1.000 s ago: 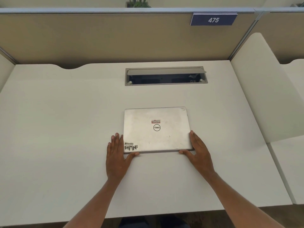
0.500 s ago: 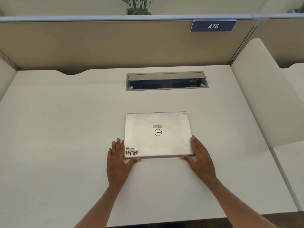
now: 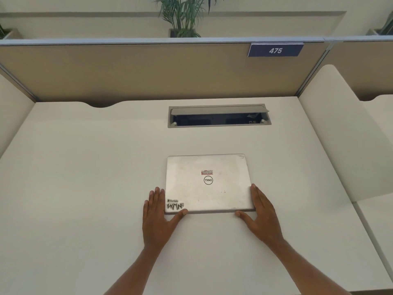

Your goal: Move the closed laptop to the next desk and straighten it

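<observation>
A closed silver laptop [image 3: 207, 184] with stickers on its lid lies flat on the white desk [image 3: 85, 188], square to the desk's edges, in front of the cable box. My left hand [image 3: 157, 218] rests flat on the desk against the laptop's near left corner, fingers along the side and thumb at the front edge. My right hand [image 3: 260, 216] mirrors it at the near right corner. Neither hand wraps around the laptop.
An open grey cable box [image 3: 219, 116] is sunk into the desk behind the laptop. A beige partition [image 3: 148, 71] with a sign reading 475 [image 3: 275, 50] closes the back. White side dividers [image 3: 331, 135] stand right and left; another desk [image 3: 378, 209] lies beyond the right one.
The view has tilted upward, showing more of the partition and a plant. The laptop and both hands stay in about the same place on the desk.
</observation>
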